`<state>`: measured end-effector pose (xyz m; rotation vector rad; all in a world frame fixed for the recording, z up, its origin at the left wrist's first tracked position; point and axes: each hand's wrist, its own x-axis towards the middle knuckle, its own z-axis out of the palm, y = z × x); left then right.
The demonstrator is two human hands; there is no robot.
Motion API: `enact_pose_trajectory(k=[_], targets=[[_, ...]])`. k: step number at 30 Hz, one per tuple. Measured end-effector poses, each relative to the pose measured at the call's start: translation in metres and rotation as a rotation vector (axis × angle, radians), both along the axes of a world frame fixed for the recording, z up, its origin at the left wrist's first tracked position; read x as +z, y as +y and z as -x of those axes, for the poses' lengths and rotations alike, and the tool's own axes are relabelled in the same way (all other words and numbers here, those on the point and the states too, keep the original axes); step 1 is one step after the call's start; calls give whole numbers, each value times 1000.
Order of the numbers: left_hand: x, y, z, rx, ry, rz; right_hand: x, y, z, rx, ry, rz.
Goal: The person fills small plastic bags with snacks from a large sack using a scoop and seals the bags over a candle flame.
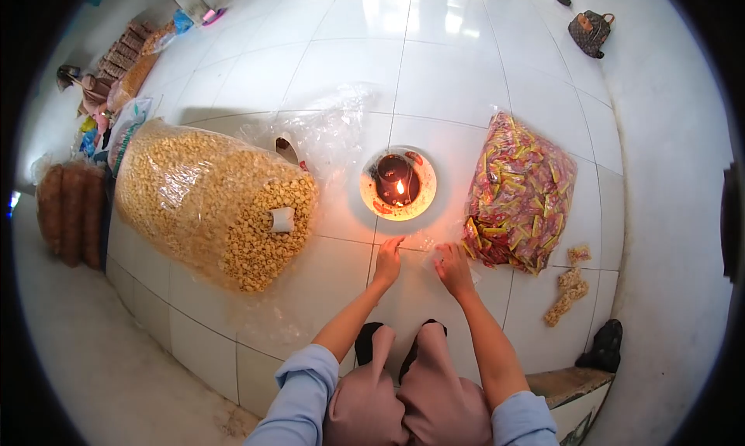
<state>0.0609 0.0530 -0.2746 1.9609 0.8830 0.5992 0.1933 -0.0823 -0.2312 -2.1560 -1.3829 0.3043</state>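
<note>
A burning flame stands in a dark, round lamp set on a yellowish plate on the floor in front of me. My left hand is just below the plate, fingers stretched forward, with nothing visible in it. To its right, my right hand is closed on a small clear plastic bag, partly hidden by the fingers. A big clear sack of popcorn lies open on my left, with a white scoop-like piece on the popcorn. Right of the flame sits a bag of red and yellow sachets.
Small filled packets lie on the floor near the right wall. A black bag rests on a ledge. Tall brown snack bags stand at far left, and a brown handbag sits at far right.
</note>
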Motion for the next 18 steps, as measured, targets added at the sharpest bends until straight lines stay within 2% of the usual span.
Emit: enact_pose_trajectory(k=[2, 4, 5, 7, 9, 11, 14, 16, 18], targets=[[-7, 12, -6, -96, 8, -78, 18, 18, 2, 24, -112, 19], [-3, 18, -9, -165, 16, 154, 0, 25, 0, 33, -61, 13], [0, 18, -13, -162, 17, 161, -9, 29, 0, 43, -9, -6], [2, 19, -20, 50, -45, 524, -11, 38, -4, 45, 29, -37], [2, 21, -20, 10, -13, 551, -13, 44, -7, 40, 69, -66], [2, 20, -22, -36, 12, 580, -12, 46, -10, 130, 117, 93], [-5, 19, -24, -146, 124, 509, -16, 44, -10, 138, 124, 136], [-8, 16, -26, -235, 207, 331, -24, 43, -9, 104, 162, 99], [-9, 11, -29, -229, 285, 366, -29, 41, -7, 68, 201, 63]])
